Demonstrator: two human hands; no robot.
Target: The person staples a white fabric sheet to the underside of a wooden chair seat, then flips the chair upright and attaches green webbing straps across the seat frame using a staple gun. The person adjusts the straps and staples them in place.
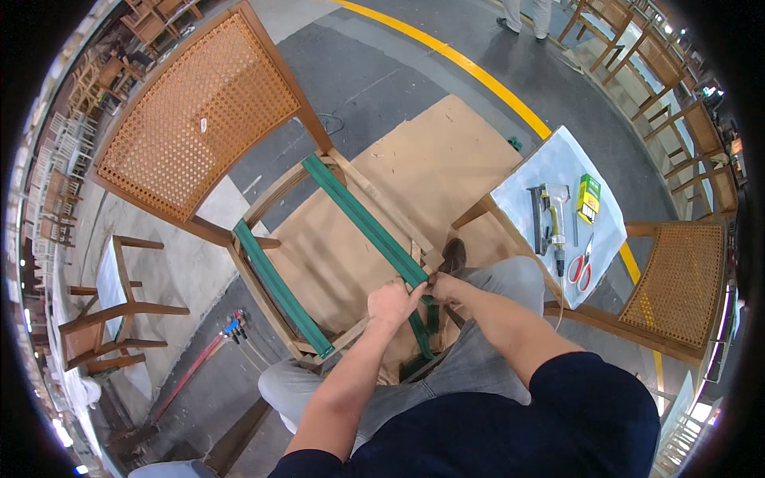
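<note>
A wooden chair frame (366,185) with a woven cane back (209,111) stands before me, its seat open. Two green webbing straps run across the seat: one (283,288) on the left, the other (362,215) on the right. My left hand (390,301) is closed at the near end of the right strap, with a finger pressed on it at the near rail. Just beside it, my right hand (448,288) is closed at the same strap's end; its fingertips are partly hidden. A loose length of green webbing (421,331) hangs below my hands between my legs.
On the right, a second cane-back chair (677,287) carries a staple gun (550,219), red-handled scissors (582,272) and a green-yellow box (589,199). Cardboard (446,151) covers the floor. A small chair (119,303) and an air hose fitting (233,327) lie left. Someone's legs (526,12) show far off.
</note>
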